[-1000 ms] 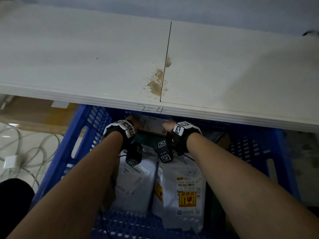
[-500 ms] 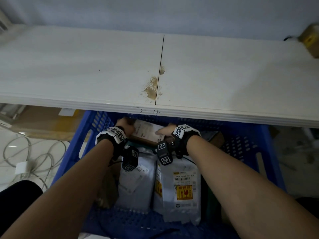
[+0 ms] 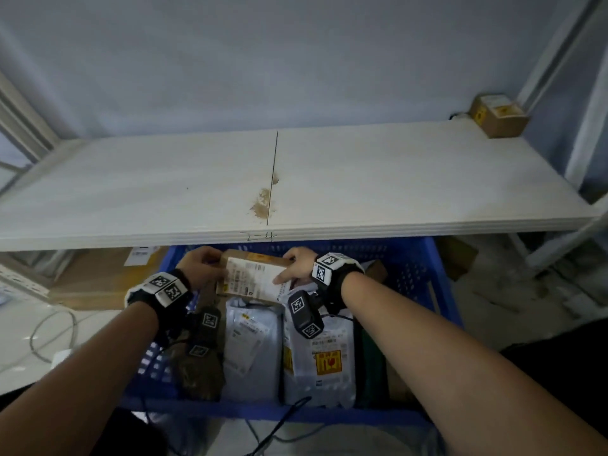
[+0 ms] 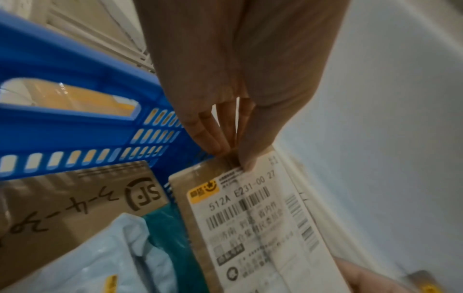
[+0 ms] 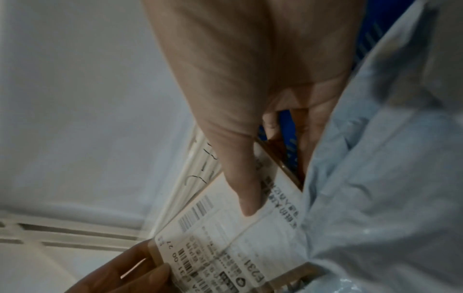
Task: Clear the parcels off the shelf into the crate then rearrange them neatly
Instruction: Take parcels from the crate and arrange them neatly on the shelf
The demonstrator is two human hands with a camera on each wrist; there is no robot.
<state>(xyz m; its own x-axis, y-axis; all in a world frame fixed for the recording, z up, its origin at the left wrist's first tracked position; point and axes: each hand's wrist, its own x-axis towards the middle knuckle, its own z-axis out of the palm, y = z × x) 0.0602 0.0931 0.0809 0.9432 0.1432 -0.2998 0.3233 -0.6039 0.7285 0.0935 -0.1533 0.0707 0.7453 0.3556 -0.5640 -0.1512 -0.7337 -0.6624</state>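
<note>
labelled brown parcel (image 3: 255, 278) — above blue crate (image 3: 424, 278)

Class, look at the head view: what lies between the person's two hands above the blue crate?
A flat cardboard parcel with a white shipping label spans the stretch; the left hand pinches one end and the right hand the other. Both wrist views confirm each grip.

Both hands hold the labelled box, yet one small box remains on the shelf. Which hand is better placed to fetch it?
Right hand, probably: the small box sits at the shelf's far right corner; the left hand would cross over.

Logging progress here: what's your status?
Left hand and right hand grip brown parcel over blue crate. One small box left on shelf. Nothing blocking.
</note>
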